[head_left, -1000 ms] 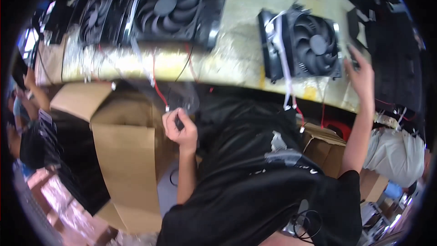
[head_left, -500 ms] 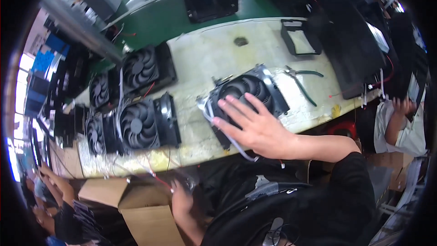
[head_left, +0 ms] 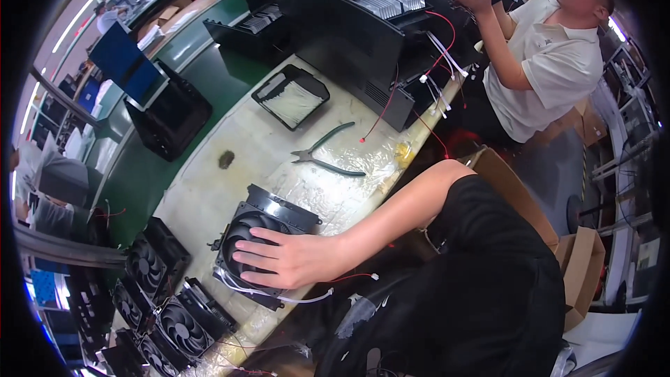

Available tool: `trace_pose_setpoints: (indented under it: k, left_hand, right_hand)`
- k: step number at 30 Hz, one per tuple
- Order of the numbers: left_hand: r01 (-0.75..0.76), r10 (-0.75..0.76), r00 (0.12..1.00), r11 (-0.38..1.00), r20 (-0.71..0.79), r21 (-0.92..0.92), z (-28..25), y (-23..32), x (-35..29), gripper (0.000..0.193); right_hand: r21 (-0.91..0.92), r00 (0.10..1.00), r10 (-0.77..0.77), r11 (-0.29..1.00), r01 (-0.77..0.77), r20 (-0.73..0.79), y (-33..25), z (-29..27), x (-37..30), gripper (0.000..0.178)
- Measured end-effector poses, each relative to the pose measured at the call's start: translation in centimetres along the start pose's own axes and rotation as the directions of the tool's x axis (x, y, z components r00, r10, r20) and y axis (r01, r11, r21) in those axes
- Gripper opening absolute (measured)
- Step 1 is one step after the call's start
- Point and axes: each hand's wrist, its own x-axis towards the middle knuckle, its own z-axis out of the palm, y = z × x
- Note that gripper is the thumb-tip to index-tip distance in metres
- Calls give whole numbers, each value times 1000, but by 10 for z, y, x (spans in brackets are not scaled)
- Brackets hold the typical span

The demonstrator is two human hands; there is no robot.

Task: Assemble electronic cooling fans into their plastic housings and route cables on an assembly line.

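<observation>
Currently, the right hand [head_left: 287, 260] lies flat, fingers spread, on the fan [head_left: 242, 230] on the table [head_left: 188, 188], grasping nothing visible; the left hand is out of view, its state unknown. The fan looks light, stiff, fragile-bladed, best held by its edges. Its hub is hidden. Pliers [head_left: 305, 156] lie beyond it, rightward.

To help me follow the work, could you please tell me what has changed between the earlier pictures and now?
The right hand moved left from beside the square black fan unit and now lies over it. The view swung rightward, leaving the left hand out of view. The open, green-handled metal pliers and the shallow black tray stayed put.
</observation>
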Motion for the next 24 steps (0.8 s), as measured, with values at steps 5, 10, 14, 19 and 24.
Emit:
trace_pose_setpoints:
  k: [5, 10, 14, 19, 24]
  left_hand:
    - [326, -436, 390, 889, -811, -321, -17, 20, 102, 31]
    - [244, -555, 290, 830, -779, -501, -106, -166, 222, 106]
    - [124, -760, 370, 610, -534, -783, -126, -288, 269, 125]
    - [-105, -656, 754, -91, -20, -990, -76, -375, 299, 84]
    - [-325, -674, 691, 31, -260, -945, -61, -397, 336, 48]
  right_hand:
    - [6, 990, -10, 1000, 11, -143, -21, 20, 17, 56]
    - [-23, 998, -57, 998, 56, -3, 12, -9, 10, 65]
    - [119, 998, -46, 992, 40, 51, 24, -28, 6, 71]
    - [420, 989, 132, 903, -93, -66, 58, -26, 5, 91]
    - [622, 924, 342, 765, -167, -172, 75, -26, 0, 91]
